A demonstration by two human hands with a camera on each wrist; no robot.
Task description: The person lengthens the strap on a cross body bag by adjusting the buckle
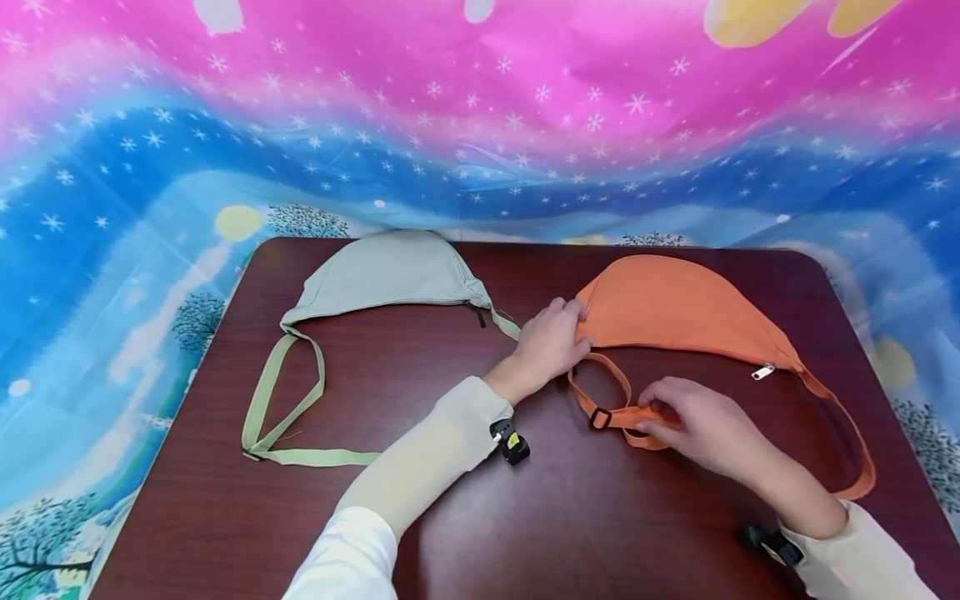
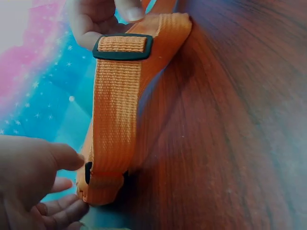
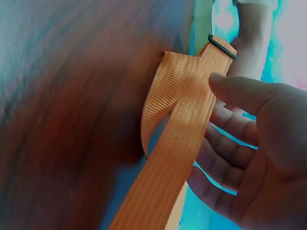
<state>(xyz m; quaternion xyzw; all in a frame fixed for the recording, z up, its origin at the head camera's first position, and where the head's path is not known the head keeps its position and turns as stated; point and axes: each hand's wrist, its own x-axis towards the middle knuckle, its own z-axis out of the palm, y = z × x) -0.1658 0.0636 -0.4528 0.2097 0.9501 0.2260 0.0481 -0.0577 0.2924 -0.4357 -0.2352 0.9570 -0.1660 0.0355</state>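
An orange waist bag [image 1: 663,304] lies on the right half of the table, its zip edge toward me. At its left end, my left hand [image 1: 549,342] grips the corner where the strap joins; the left wrist view shows the thumb beside a small black ring [image 2: 88,172]. Below the bag, my right hand [image 1: 705,421] pinches the orange strap [image 3: 168,148] between thumb and fingers. A black slider buckle [image 1: 601,418] sits on that strap between both hands, with a loop of webbing left of the right hand. The strap's other end curves round on the right.
A pale grey-green waist bag [image 1: 386,271] lies on the left, its light green strap [image 1: 262,392] looped toward me and passing under my left forearm. The dark wooden table [image 1: 570,533] stands before a colourful printed cloth [image 1: 480,108]. A silver zip pull [image 1: 763,372] hangs at the orange bag's right.
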